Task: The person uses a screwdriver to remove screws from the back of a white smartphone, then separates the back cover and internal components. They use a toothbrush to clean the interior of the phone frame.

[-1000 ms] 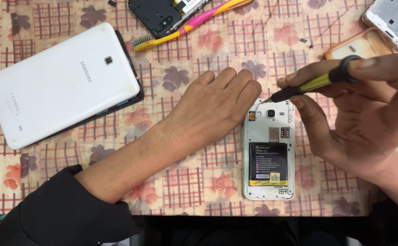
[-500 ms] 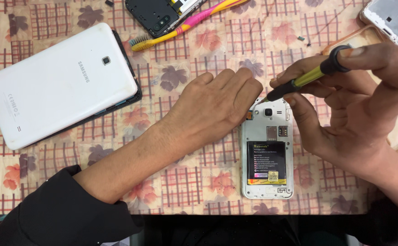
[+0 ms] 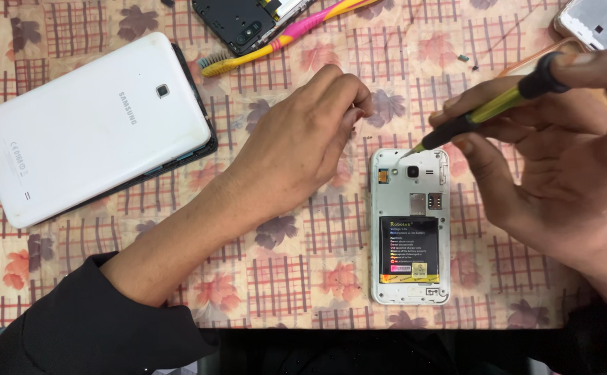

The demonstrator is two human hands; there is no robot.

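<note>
Screwdriver (image 3: 487, 111) — right fingers (image 3: 470, 94) pinched around it

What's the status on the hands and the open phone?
Right hand grips screwdriver, tip at open phone top edge. Left hand off phone, fingers curled. Nothing in the way.

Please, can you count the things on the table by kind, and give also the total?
Tablets: 1, white tablet
Phones or phone parts: 4, open phone, black phone part, white frame, clear case
Screwdrivers: 1, screwdriver, in the right hand
Toothbrushes: 1, toothbrush
Total: 7
</note>
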